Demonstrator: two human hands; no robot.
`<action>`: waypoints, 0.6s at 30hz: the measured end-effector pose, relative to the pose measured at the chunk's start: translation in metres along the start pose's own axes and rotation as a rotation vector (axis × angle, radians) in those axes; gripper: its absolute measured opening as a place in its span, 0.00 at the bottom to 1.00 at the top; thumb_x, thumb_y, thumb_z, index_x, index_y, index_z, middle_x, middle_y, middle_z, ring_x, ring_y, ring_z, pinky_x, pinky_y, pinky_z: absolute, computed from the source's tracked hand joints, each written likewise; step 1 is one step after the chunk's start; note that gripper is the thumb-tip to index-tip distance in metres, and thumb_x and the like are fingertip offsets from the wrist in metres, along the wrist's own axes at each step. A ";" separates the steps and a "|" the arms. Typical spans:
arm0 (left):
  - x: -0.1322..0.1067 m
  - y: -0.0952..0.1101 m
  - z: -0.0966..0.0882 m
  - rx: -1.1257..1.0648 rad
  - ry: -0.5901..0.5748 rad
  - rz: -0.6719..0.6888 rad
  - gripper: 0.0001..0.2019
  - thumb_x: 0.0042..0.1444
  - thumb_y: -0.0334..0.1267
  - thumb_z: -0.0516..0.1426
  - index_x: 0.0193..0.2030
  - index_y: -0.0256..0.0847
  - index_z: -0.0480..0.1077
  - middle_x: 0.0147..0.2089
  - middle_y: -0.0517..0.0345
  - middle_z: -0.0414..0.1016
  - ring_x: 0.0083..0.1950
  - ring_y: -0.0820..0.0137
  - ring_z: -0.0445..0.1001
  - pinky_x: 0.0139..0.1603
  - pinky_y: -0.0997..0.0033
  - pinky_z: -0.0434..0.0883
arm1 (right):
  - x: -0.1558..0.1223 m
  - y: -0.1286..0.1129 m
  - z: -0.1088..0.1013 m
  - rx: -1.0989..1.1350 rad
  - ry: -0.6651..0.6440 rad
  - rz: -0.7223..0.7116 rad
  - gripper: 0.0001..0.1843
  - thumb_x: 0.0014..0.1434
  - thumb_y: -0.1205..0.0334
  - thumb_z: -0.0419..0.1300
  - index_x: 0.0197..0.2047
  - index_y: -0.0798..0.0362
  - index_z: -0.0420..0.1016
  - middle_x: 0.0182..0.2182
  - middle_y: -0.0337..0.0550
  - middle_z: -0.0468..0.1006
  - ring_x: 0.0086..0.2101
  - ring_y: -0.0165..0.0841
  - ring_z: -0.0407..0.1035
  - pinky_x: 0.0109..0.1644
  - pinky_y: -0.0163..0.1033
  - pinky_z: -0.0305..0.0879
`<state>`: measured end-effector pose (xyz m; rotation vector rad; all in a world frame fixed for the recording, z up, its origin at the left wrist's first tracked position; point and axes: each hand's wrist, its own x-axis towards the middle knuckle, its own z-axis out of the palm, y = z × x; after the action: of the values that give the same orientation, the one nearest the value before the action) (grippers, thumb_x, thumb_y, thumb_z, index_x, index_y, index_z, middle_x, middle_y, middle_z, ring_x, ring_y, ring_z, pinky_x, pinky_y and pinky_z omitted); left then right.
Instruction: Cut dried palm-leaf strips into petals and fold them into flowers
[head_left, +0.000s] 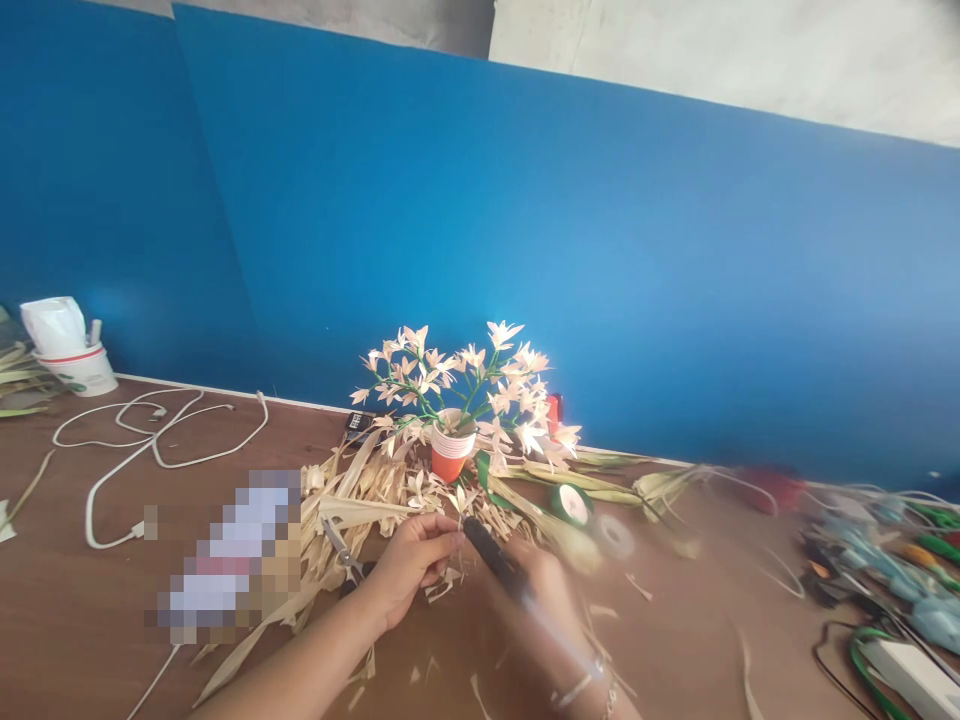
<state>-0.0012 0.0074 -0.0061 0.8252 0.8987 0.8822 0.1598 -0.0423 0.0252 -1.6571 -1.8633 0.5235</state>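
Observation:
My left hand (420,560) is closed in a pinch on the thin stem of a small pale husk flower (460,500). My right hand (544,585), smeared by motion, is wrapped round a black glue gun (495,555), its tip close to that flower's base. Just beyond stands an orange and white paper cup (451,455) holding green branched stems with many pale husk flowers (427,375). Scissors (343,552) lie left of my left hand, their handles partly hidden behind it. Dry husk strips (352,500) are heaped around the cup.
A roll of green tape (571,504) and a clear tape roll (615,537) lie at right. White cables (154,440) loop at left near a white tub (79,368). Tangled cords and pale-blue items (892,570) crowd the far right. A blue panel (562,250) borders the table (675,620).

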 end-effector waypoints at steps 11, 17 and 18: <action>0.000 -0.001 0.000 -0.004 -0.002 0.001 0.16 0.37 0.42 0.67 0.29 0.37 0.68 0.19 0.69 0.60 0.19 0.83 0.52 0.18 0.79 0.42 | 0.000 0.004 0.002 -0.057 0.031 -0.029 0.07 0.47 0.68 0.52 0.19 0.54 0.63 0.20 0.40 0.70 0.22 0.30 0.63 0.26 0.32 0.55; 0.000 -0.001 0.000 -0.010 0.000 -0.002 0.16 0.36 0.42 0.67 0.29 0.37 0.68 0.19 0.69 0.59 0.19 0.82 0.53 0.18 0.79 0.42 | 0.001 0.001 0.001 -0.057 0.024 -0.030 0.07 0.48 0.67 0.53 0.20 0.54 0.65 0.20 0.41 0.70 0.23 0.31 0.63 0.26 0.32 0.56; 0.000 -0.001 0.000 -0.014 0.003 -0.003 0.16 0.36 0.42 0.67 0.29 0.37 0.68 0.19 0.69 0.59 0.19 0.82 0.53 0.18 0.79 0.42 | 0.001 0.001 0.000 -0.053 0.019 -0.025 0.07 0.48 0.67 0.53 0.20 0.54 0.65 0.20 0.41 0.71 0.23 0.31 0.64 0.26 0.32 0.56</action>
<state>-0.0010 0.0066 -0.0064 0.8102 0.8950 0.8864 0.1600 -0.0416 0.0248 -1.6647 -1.8971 0.4503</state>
